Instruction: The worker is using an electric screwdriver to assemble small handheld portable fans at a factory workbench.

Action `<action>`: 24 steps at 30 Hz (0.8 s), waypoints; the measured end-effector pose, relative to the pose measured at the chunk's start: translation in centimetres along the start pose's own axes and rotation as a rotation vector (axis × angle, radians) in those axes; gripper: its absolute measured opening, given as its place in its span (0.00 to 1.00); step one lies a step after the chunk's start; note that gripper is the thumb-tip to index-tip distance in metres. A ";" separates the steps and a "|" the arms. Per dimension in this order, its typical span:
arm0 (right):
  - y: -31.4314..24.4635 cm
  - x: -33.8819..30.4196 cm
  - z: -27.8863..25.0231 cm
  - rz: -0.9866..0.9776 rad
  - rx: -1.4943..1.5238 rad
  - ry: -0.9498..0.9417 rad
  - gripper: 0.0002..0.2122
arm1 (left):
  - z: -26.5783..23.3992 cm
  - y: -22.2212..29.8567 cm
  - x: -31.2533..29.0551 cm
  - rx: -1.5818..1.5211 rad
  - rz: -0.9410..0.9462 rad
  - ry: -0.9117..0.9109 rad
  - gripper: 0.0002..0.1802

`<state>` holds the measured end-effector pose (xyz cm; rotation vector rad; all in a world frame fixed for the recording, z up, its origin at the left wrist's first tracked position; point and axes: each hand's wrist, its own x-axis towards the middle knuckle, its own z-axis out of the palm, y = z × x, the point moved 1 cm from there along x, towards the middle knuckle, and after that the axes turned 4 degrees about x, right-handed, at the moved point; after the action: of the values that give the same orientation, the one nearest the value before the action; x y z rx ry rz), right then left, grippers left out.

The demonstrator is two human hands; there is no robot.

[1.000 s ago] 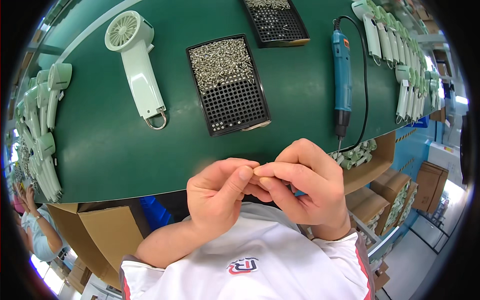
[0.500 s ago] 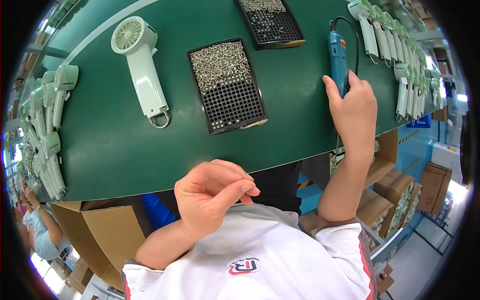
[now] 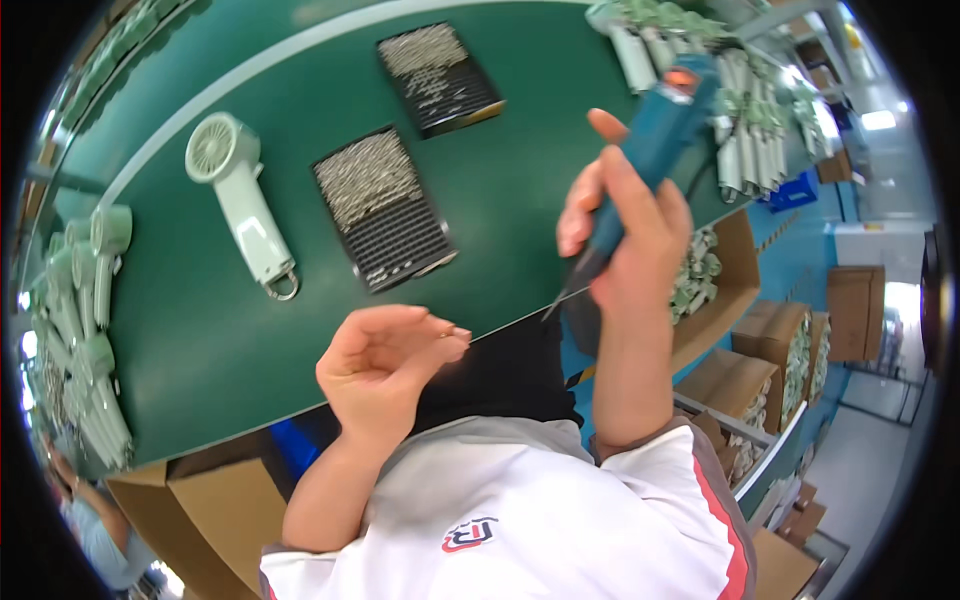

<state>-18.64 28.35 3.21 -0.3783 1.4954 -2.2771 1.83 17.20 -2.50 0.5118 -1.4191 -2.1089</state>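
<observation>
My right hand (image 3: 640, 225) grips a blue electric screwdriver (image 3: 655, 125), raised over the table's front edge with its thin bit slanting down toward me. My left hand (image 3: 385, 360) hovers near the same edge, thumb and fingertips pinched together; whatever is between them is too small to make out. Beyond it lies a black tray (image 3: 400, 235) with small metal screws heaped at its far end and rows of holes at the near end. A pale green handheld fan (image 3: 245, 210) with a metal ring at its handle end lies left of the tray, untouched.
A second black screw tray (image 3: 440, 80) sits farther back on the green table (image 3: 520, 200). Green fans (image 3: 75, 300) are piled at the left, and more fans (image 3: 745, 110) stand in rows at the right. Cardboard boxes (image 3: 235, 510) stand below the table's edge.
My right hand has lifted the screwdriver off the table and brought it nearer, its bit now pointing toward me. The view has turned, shifting the table's contents. My left hand stays pinched.
</observation>
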 end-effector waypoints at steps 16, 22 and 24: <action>-3.6 -1.8 2.5 -0.164 0.377 -0.299 0.44 | 0.0 0.4 -0.2 -0.021 0.077 -0.026 0.14; -4.1 -3.6 4.6 -0.352 0.479 -0.547 0.40 | -0.4 0.3 -0.9 0.013 0.124 -0.051 0.14; -4.1 -4.1 5.1 -0.366 0.481 -0.679 0.40 | -0.5 0.3 -1.0 0.032 0.137 -0.066 0.14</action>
<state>-13.50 27.56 8.93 -1.1973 0.5561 -2.3120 2.94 17.35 -2.41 0.3502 -1.4825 -2.0142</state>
